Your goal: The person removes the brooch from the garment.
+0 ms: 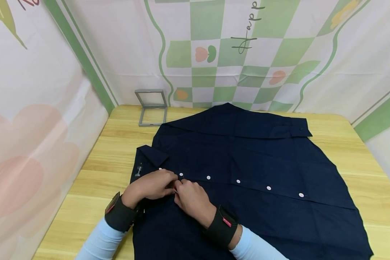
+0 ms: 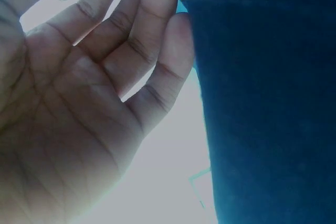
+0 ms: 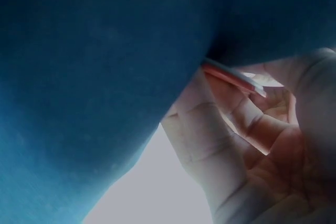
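Observation:
A dark blue button shirt (image 1: 263,159) lies spread on the table, with a row of white buttons running across it. Near its collar (image 1: 153,155), my left hand (image 1: 154,185) has bent fingers at the cloth, and in the left wrist view its fingertips meet the cloth edge. My right hand (image 1: 195,200) works close beside it, fingertips almost touching the left ones. A thin red-and-white piece (image 3: 236,78) sticks out by the right fingers at the raised cloth; its kind cannot be told. A small shiny ornament (image 1: 138,169) lies on the shirt left of the hands.
A grey hinged display frame (image 1: 152,125) stands opened at the back left of the wooden table (image 1: 94,162). Printed cloth walls (image 1: 123,47) rise behind and at the left. Bare wood shows along the left and right sides.

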Demonstrator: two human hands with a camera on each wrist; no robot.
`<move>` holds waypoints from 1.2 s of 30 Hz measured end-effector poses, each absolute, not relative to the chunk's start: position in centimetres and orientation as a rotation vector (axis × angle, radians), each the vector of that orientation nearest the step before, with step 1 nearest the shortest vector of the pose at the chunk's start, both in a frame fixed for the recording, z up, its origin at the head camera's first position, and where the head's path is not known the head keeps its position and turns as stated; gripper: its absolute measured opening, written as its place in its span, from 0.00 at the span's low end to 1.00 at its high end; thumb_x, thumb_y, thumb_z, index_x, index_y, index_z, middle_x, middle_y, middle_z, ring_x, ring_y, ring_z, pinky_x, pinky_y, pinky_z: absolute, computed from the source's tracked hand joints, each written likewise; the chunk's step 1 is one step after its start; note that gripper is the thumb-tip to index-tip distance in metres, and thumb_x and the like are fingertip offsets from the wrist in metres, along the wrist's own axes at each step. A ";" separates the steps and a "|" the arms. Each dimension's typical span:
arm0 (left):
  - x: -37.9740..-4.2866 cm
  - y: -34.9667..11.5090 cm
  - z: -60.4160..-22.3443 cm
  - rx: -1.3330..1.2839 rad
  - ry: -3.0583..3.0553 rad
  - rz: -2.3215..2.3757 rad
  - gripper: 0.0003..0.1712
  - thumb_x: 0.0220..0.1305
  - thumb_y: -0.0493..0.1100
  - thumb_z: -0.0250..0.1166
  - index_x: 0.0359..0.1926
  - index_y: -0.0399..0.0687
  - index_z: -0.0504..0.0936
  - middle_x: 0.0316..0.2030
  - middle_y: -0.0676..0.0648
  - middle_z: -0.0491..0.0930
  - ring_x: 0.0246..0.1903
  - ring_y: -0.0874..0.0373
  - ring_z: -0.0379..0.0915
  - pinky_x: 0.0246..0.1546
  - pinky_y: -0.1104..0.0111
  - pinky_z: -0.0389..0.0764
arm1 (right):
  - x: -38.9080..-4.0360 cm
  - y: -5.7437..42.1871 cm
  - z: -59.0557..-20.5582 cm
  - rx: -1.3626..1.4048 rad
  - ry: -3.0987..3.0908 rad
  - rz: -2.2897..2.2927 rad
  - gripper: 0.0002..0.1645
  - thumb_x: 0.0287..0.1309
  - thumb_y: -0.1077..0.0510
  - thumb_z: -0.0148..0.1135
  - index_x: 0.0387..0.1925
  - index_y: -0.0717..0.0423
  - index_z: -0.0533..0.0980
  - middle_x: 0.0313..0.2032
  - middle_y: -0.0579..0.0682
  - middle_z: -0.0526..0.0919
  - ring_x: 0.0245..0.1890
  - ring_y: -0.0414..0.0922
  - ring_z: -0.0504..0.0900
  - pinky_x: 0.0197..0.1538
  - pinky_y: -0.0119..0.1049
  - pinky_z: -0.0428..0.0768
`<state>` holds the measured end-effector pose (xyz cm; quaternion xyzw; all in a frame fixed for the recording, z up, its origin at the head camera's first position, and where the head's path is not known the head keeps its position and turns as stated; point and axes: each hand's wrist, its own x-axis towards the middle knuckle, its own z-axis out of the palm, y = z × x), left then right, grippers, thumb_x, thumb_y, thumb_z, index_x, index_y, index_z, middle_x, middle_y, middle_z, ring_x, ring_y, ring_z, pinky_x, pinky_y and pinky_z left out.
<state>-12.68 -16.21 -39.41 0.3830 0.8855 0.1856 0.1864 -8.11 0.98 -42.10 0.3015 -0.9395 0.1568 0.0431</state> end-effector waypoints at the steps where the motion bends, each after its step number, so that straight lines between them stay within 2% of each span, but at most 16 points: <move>1: -12.7 -16.2 -39.4 1.079 2.493 0.522 0.09 0.65 0.37 0.65 0.28 0.52 0.76 0.24 0.57 0.69 0.25 0.68 0.64 0.33 0.74 0.68 | -8.1 1.0 -42.1 0.925 -2.872 0.482 0.04 0.55 0.61 0.67 0.30 0.54 0.78 0.23 0.46 0.75 0.16 0.38 0.73 0.18 0.24 0.67; 21: -12.6 -16.2 -39.1 1.066 2.476 0.536 0.09 0.65 0.37 0.64 0.28 0.52 0.76 0.24 0.57 0.69 0.25 0.68 0.64 0.35 0.72 0.67 | -8.0 1.1 -41.8 0.940 -2.874 0.518 0.05 0.56 0.60 0.67 0.31 0.53 0.77 0.23 0.46 0.75 0.16 0.37 0.72 0.19 0.23 0.65; 29: -12.7 -16.5 -38.8 1.040 2.435 0.546 0.05 0.61 0.40 0.69 0.33 0.51 0.80 0.28 0.56 0.75 0.27 0.68 0.67 0.35 0.73 0.69 | -7.9 1.0 -41.5 0.939 -2.904 0.389 0.08 0.56 0.55 0.69 0.34 0.52 0.78 0.24 0.45 0.76 0.18 0.38 0.74 0.18 0.26 0.67; 36: -12.7 -16.7 -38.5 0.996 2.391 0.581 0.08 0.58 0.45 0.72 0.37 0.51 0.82 0.31 0.57 0.78 0.28 0.68 0.71 0.31 0.75 0.73 | -7.7 1.0 -41.4 0.959 -2.944 0.288 0.15 0.54 0.50 0.69 0.41 0.52 0.80 0.28 0.46 0.78 0.23 0.41 0.77 0.20 0.31 0.73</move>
